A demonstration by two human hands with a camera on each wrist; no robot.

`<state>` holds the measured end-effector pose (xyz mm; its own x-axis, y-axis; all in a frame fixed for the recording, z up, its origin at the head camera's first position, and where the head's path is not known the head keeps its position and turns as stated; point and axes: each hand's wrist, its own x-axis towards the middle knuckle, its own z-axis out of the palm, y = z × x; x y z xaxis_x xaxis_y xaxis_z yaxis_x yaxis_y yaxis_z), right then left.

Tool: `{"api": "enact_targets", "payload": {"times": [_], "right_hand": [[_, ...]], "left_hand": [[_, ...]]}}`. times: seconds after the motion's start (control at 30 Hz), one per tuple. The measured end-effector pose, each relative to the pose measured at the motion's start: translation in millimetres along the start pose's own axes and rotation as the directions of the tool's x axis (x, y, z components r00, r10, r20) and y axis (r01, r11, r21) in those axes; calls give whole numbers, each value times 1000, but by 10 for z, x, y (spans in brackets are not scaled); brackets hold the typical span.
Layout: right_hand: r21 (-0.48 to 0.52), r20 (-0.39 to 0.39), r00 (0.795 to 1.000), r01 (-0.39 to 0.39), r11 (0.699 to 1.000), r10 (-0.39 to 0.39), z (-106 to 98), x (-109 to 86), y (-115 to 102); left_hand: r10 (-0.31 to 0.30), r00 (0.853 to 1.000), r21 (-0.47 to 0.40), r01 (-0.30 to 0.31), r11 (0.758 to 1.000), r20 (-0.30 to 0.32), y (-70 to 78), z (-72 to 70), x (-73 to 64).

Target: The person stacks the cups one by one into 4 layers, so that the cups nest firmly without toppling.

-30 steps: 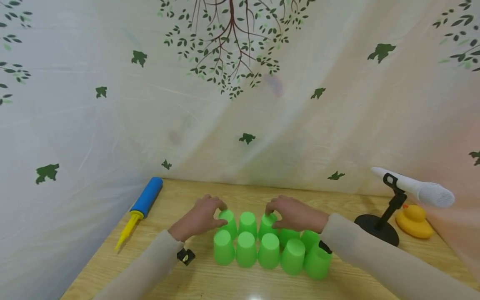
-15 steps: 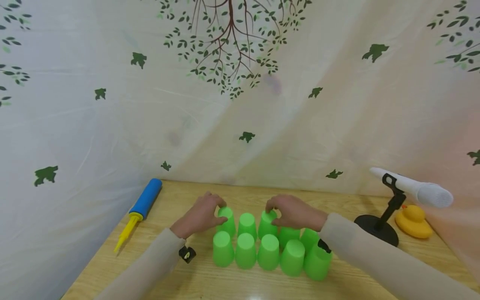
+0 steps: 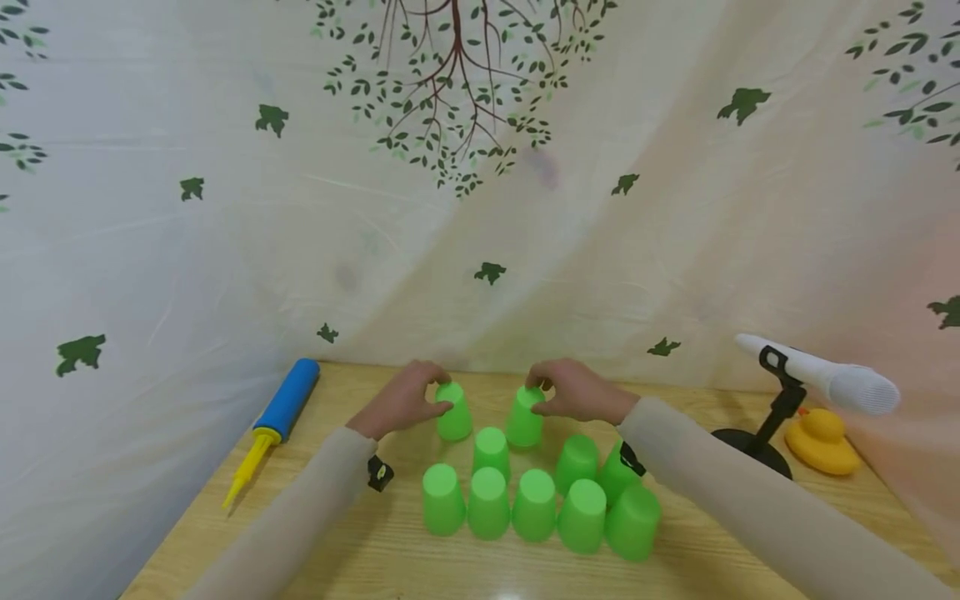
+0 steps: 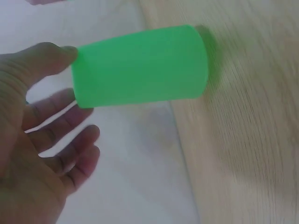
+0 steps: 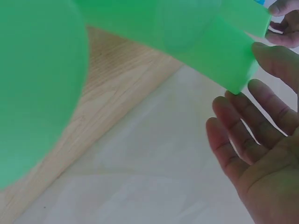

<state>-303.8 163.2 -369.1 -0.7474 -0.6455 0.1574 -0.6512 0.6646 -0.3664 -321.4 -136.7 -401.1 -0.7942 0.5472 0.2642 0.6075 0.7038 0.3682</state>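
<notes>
Hands work side by side at the far edge of the worktop (image 3: 187,542): the left hand (image 3: 401,400) pinches the top of one upturned green cup (image 3: 453,411), and the right hand (image 3: 573,390) pinches another green cup (image 3: 524,417) just beside it. Both cups stand upright, between the two hands. Eight more cups (image 3: 534,502) sit nearer the person; the wrist views are blurred, so finger contact is unclear.

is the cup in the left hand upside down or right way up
Upside down. The green cup pinched by the left hand shows its closed narrow base on top, wider rim downward.
</notes>
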Motion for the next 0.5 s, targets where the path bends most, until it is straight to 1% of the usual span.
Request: {"api": "enact_targets", "payload": {"times": [0.07,0.27,0.37,0.5], "right_hand": [[22,-4,1000,-13,1000,13,-14,61,18],[81,10,995,-96,992,96,-24,226,48],[83,18,993,-115,990,114,0,298,76],[84,31,990,-140,987,138,38,374,102]], "left_hand": [[-19,1000,-18,19,1000,5,-50,-2,32],[-77,997,-41,78,996,32,-144,17,130],[-90,995,-39,92,995,42,-169,36,167],[-92,994,-40,94,995,50,-184,63,205]]}}
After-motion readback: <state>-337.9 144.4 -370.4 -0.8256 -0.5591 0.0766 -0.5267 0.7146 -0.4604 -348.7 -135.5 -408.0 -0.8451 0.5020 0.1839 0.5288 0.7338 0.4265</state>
